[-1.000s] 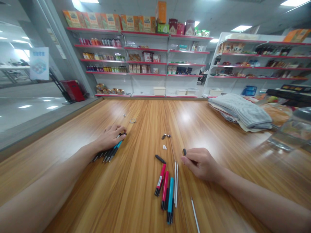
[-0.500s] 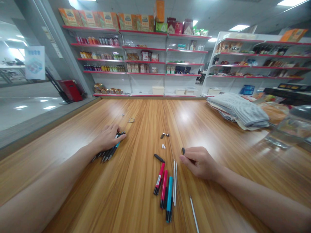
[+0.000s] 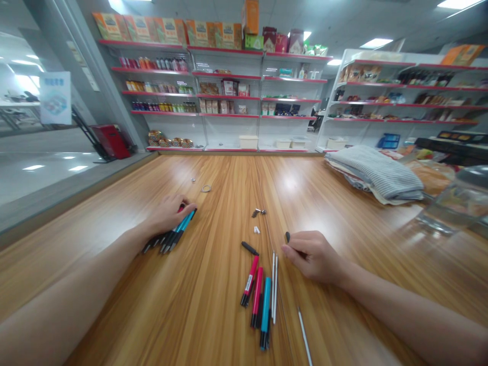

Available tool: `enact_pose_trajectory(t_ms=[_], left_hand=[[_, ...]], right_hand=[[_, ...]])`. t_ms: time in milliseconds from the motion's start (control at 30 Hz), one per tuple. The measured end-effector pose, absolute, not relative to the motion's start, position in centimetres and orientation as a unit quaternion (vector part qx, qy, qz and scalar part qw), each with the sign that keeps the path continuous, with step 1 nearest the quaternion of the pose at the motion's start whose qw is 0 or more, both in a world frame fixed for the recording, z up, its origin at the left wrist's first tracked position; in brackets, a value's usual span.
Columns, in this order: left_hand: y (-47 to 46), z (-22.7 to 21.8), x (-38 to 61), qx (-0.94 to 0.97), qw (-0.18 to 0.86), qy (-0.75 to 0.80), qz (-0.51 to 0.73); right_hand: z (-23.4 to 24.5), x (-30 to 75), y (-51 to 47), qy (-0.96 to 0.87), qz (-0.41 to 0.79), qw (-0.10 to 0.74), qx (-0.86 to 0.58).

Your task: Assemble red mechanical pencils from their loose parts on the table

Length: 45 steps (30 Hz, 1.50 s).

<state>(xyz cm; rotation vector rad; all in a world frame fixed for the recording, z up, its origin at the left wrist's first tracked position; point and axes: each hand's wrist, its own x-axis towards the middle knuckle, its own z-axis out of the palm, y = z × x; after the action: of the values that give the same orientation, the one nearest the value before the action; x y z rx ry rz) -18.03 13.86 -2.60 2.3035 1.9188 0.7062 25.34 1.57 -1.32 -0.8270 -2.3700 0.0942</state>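
Observation:
My left hand (image 3: 168, 213) lies curled over a bundle of pens (image 3: 173, 235) with teal, red and black barrels on the wooden table (image 3: 213, 315). My right hand (image 3: 314, 255) rests closed on the table, pinching a small black pen part (image 3: 287, 237) that sticks out past the thumb. Between my hands lie two red pens (image 3: 253, 287), a teal pen (image 3: 266, 311), two thin white refills (image 3: 274, 284) and a loose black cap (image 3: 250, 248). Another white refill (image 3: 304, 335) lies nearer to me.
Small metal and white bits (image 3: 258, 212) lie mid-table, with a wire ring (image 3: 206, 188) further off. Folded striped cloth (image 3: 375, 173) and a clear plastic container (image 3: 453, 201) sit at the right. Stocked shop shelves (image 3: 229, 96) stand behind the table.
My left hand has pulled back slightly along the pen bundle, so more of the teal barrels show. My right hand has stayed put.

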Motion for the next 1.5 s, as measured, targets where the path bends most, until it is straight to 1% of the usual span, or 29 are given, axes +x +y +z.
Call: enact_pose_trajectory(t_ms=[133,233,300,500,800,900,1033,1167,1267,1500], left_hand=[[14.4,-1.7,-19.6,0.706,0.105,0.645,0.272],[14.3,-1.5,-20.2,0.684,0.201,0.636,0.297],[14.3,-1.7,-20.3,0.679,0.238,0.623,0.308],[14.2,-2.5,-20.3,0.672,0.250,0.611,0.336],[13.5,-2.0,-19.9,0.666,0.275,0.597,0.352],[12.9,-1.4,-19.1,0.693,0.241,0.597,0.324],[12.1,-1.0,-17.3,0.801,0.106,0.547,0.218],[12.3,-1.6,-16.3,0.826,-0.006,0.536,0.172],[12.6,-2.1,-16.4,0.818,-0.034,0.549,0.168],[12.7,-2.5,-16.6,0.818,-0.034,0.548,0.169]], right_hand=[[-1.3,25.2,1.5,-0.897,0.044,0.317,-0.304],[-1.3,25.2,1.5,-0.898,0.051,0.315,-0.304],[-1.3,25.2,1.4,-0.898,0.050,0.311,-0.307],[-1.2,25.4,1.5,-0.897,0.045,0.307,-0.313],[-1.1,25.2,1.5,-0.896,0.045,0.318,-0.308],[-1.1,25.2,1.5,-0.895,0.046,0.318,-0.309],[-1.2,25.2,1.5,-0.895,0.047,0.320,-0.308],[-1.2,25.2,1.5,-0.895,0.056,0.317,-0.309],[-1.2,25.2,1.4,-0.895,0.059,0.316,-0.310],[-1.3,25.4,1.6,-0.893,0.054,0.319,-0.314]])
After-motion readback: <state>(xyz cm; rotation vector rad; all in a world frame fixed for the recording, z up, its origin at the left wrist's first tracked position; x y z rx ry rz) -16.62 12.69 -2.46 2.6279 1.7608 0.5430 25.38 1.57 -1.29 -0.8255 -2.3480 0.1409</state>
